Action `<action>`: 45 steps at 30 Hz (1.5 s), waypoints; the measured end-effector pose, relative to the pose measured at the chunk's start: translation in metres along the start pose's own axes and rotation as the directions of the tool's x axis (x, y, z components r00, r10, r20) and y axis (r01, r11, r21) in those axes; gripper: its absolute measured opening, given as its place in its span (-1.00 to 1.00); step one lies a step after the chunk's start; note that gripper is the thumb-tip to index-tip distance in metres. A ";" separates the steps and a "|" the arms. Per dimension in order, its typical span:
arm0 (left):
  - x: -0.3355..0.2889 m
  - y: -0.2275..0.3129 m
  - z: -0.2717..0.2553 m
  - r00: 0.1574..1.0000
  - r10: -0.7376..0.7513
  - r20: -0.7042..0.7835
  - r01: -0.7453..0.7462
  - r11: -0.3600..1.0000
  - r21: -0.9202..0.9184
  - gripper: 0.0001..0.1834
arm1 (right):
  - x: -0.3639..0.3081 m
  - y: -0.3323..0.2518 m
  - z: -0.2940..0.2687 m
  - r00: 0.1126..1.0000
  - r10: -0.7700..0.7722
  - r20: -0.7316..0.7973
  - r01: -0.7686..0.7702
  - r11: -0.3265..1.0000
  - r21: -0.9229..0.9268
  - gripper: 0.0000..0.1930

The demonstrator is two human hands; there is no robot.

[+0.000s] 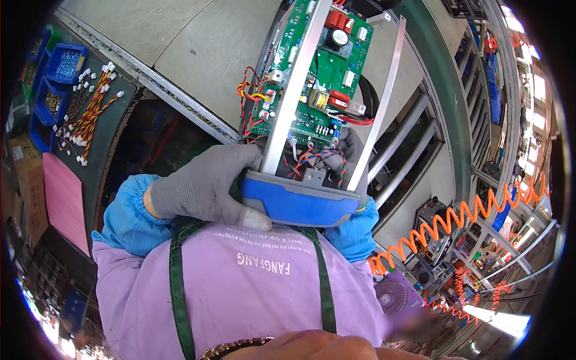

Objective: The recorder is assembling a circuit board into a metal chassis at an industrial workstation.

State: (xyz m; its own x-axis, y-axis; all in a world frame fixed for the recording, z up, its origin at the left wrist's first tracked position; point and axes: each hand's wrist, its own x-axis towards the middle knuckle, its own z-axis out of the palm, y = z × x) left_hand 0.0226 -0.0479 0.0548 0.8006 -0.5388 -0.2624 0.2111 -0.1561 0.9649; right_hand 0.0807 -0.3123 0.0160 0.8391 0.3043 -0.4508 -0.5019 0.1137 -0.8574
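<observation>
An electronic device lies before me with its inside exposed: a green circuit board [324,72] between two silver metal rails [298,84]. At its near end is a blue and dark grey end panel [300,201]. My left hand [210,183], in a grey glove, grips the panel's left corner, thumb along the front. Behind the panel's right side, my gloved right hand [351,147] has its fingers curled in beside red, blue and black wires [309,159]. The panel and rail partly hide that hand, so what it pinches is unclear. Red and yellow wires [249,90] stick out on the board's left.
Blue bins [65,63] of small parts stand at the left, beside bundled red and yellow cables with white connectors [99,117]. A pink sheet [65,195] lies nearer. Metal rollers [405,150] are on the right, with an orange coiled hose [444,222] and a purple fan [396,294].
</observation>
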 end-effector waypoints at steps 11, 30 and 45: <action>-0.005 -0.006 0.012 0.999 -0.011 -0.045 0.011 1.000 0.001 -0.29 | -0.012 -0.005 0.010 0.984 0.116 0.132 -0.133 0.982 0.133 -0.49; -0.006 -0.012 0.018 0.996 -0.022 -0.086 0.018 0.999 -0.048 -0.30 | -0.031 0.001 -0.019 0.980 -0.115 -0.160 0.106 0.992 -0.063 -0.62; -0.026 0.006 -0.008 0.963 0.065 -0.261 -0.033 0.991 0.126 -0.38 | -0.072 0.047 -0.015 0.933 -0.314 0.174 0.307 0.449 -0.839 -0.39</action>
State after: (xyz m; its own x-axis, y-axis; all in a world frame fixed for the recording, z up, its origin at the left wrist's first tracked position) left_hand 0.0074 -0.0280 0.0673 0.9313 -0.3128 -0.1870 0.1124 -0.2415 0.9639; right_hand -0.0003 -0.3432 0.0042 0.9046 0.4124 -0.1081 0.2086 -0.6493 -0.7313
